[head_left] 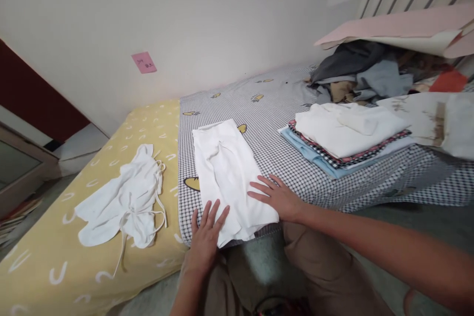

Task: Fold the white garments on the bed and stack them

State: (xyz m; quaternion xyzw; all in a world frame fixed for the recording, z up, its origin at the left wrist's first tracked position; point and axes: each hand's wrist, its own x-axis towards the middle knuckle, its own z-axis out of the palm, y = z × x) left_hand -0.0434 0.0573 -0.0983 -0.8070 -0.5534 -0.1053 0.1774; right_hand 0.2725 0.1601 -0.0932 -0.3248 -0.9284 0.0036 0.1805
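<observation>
A white garment (235,173), folded into a long rectangle, lies on the checked bedspread (274,133) in front of me. Its near end hangs slightly over the bed's edge. My left hand (207,234) rests at its near left corner with fingers spread. My right hand (279,198) lies on its right side, fingers stretched out flat over the cloth. Neither hand grips anything. To the left, a crumpled white garment with thin ties (129,197) lies on a yellow sheet (148,123).
A stack of folded clothes (348,133) sits to the right, a white piece on top. Behind it are heaped dark and grey clothes (366,69) under a pink sheet-like piece (396,27). A white wall (222,19) with a pink note (144,62) borders the bed.
</observation>
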